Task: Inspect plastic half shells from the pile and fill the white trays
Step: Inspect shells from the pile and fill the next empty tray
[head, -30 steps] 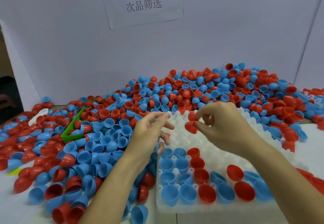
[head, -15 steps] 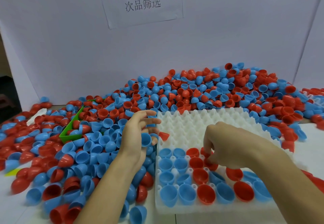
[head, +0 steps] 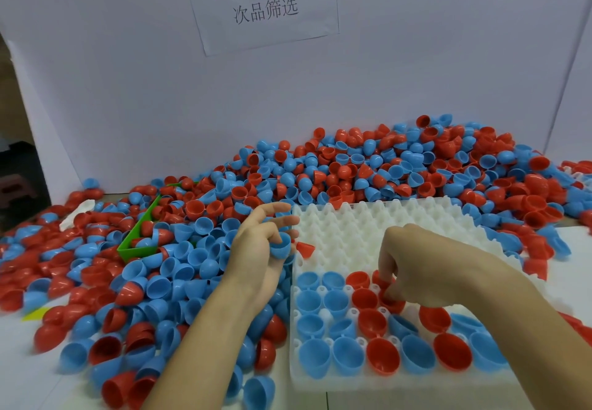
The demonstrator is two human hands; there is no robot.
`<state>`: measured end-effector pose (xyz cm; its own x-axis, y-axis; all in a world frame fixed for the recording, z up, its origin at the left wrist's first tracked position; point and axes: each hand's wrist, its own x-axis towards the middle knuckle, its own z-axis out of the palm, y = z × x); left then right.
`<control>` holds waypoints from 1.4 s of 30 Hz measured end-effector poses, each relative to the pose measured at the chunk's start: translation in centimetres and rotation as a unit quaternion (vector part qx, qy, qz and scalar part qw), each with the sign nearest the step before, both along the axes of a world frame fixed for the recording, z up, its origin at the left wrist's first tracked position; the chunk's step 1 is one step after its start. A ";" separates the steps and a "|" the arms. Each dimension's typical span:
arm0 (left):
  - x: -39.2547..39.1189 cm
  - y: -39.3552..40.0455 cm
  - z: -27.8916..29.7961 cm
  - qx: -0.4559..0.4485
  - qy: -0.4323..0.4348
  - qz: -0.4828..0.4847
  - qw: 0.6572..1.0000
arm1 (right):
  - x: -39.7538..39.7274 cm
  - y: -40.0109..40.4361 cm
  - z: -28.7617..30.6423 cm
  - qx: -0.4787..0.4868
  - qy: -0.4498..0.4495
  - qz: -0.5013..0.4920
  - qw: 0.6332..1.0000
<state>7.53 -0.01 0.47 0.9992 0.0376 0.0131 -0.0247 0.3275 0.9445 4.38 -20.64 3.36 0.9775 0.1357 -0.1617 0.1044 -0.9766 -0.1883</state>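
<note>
Bright, even, diffuse light w/ soft shadows only; slight blur throughout (worse at lower-left corner), wide-angle bending at the edges.

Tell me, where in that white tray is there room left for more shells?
The white tray is bare across its far rows, between the pile behind and the filled near rows. The right hand sets a red shell at that edge; the left hand holds a blue shell. Left of the tray it is crowded.
</note>
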 end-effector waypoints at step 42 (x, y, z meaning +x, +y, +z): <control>7.4 11.4 2.1 0.605 -0.044 0.251 0.754 | 0.1 -0.5 -0.3 0.037 0.013 -0.006 0.999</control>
